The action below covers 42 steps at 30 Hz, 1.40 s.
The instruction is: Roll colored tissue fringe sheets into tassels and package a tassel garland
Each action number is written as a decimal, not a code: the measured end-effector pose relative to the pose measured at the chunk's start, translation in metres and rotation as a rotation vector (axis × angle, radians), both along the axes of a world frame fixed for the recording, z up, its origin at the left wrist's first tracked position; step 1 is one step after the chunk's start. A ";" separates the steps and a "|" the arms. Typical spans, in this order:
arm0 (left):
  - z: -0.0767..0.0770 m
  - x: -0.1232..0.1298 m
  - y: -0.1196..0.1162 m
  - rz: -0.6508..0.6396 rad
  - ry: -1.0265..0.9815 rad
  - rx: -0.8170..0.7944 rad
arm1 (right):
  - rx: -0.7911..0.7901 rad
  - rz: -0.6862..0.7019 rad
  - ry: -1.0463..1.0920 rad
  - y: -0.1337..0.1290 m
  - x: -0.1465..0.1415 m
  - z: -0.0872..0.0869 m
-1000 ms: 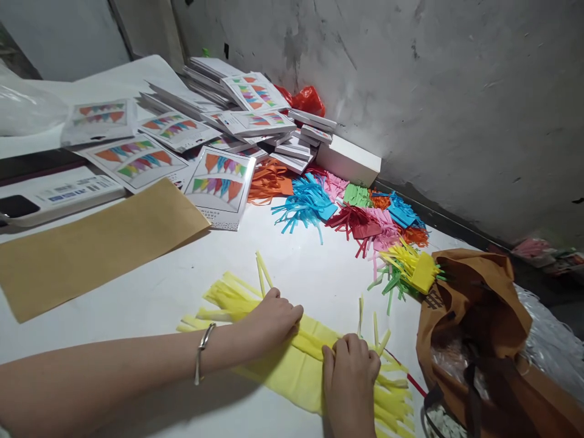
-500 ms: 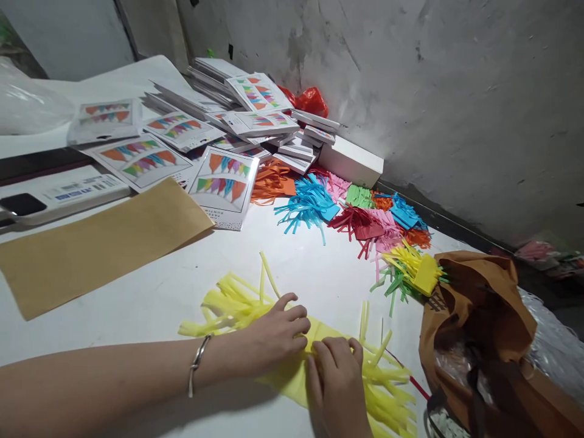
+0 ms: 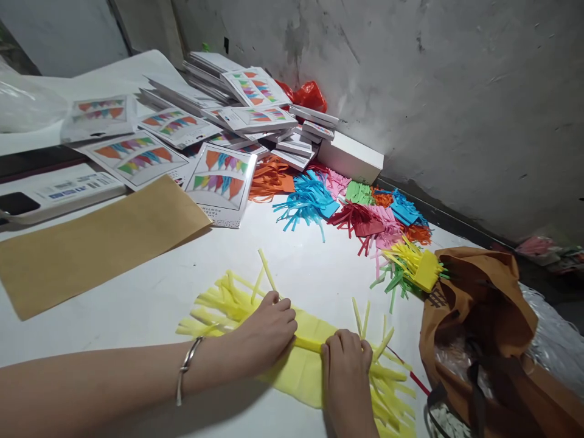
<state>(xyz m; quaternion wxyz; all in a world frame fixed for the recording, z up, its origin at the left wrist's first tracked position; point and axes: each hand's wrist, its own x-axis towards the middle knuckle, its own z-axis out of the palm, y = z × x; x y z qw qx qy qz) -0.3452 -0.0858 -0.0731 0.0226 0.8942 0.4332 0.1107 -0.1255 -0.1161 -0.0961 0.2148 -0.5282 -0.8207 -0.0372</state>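
A sheet of yellow tissue paper [image 3: 301, 378], cut into fringe at both ends, lies spread on the white table [image 3: 219, 249]. A narrow folded ridge runs across its plain middle between my hands. My left hand [image 3: 267, 331], with a silver bracelet [image 3: 186, 368] at the wrist, is closed on the left part of that ridge, fingers curled. Farther right, my right hand [image 3: 349, 374] grips the ridge's other part, close to the right fringe. The fingertips of both hands are partly hidden.
Bundled tassels, such as a blue one [image 3: 310, 198] and a yellow one [image 3: 422, 267], lie toward the wall. Printed bunting packs [image 3: 223, 182] are piled behind. Brown paper [image 3: 104, 243] and a phone [image 3: 18, 205] are at left. An open brown bag [image 3: 479, 292] stands at right.
My hands have moved apart along the paper: the left slightly left, the right to the right. A narrow folded ridge now shows between them.
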 end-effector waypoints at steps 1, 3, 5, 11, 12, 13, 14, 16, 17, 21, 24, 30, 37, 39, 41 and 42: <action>0.000 0.002 0.000 0.037 0.003 -0.003 | 0.011 -0.030 -0.030 0.002 -0.001 -0.001; 0.001 0.004 0.000 0.074 0.012 -0.010 | 0.023 -0.068 -0.059 0.006 -0.002 -0.003; 0.001 0.004 0.001 0.054 0.015 0.001 | 0.036 -0.061 -0.040 0.007 -0.002 -0.002; 0.001 0.001 0.003 -0.154 -0.053 0.036 | 0.025 0.186 0.181 0.002 -0.012 0.009; 0.002 0.000 0.003 -0.163 -0.069 0.032 | 0.011 0.198 0.191 0.001 -0.015 0.010; 0.003 0.000 0.003 -0.173 -0.079 0.029 | 0.004 0.192 0.196 0.001 -0.017 0.011; 0.003 -0.001 0.003 -0.182 -0.086 0.031 | 0.002 0.182 0.201 0.000 -0.019 0.011; 0.004 -0.001 0.004 -0.192 -0.100 0.045 | -0.007 0.180 0.207 0.000 -0.021 0.009; 0.004 -0.001 0.005 -0.202 -0.114 0.049 | -0.007 0.182 0.211 -0.001 -0.022 0.008; 0.001 0.000 0.007 -0.235 -0.195 -0.001 | -0.001 0.207 0.210 -0.001 -0.023 0.005; -0.004 -0.001 0.008 -0.197 -0.231 -0.059 | -0.010 0.222 0.214 -0.002 -0.016 0.006; -0.008 -0.001 0.007 -0.133 -0.186 -0.036 | -0.009 0.217 0.295 -0.010 0.008 0.006; -0.004 0.000 0.009 -0.163 -0.168 -0.043 | -0.081 0.190 0.144 -0.014 0.019 -0.002; -0.003 0.000 0.010 -0.164 -0.176 -0.057 | -0.089 0.186 0.124 -0.014 0.020 0.000; -0.002 0.000 0.011 -0.165 -0.186 -0.072 | -0.091 0.208 0.115 -0.014 0.019 0.002; -0.002 0.000 0.011 -0.166 -0.191 -0.081 | -0.098 0.205 0.121 -0.014 0.017 0.004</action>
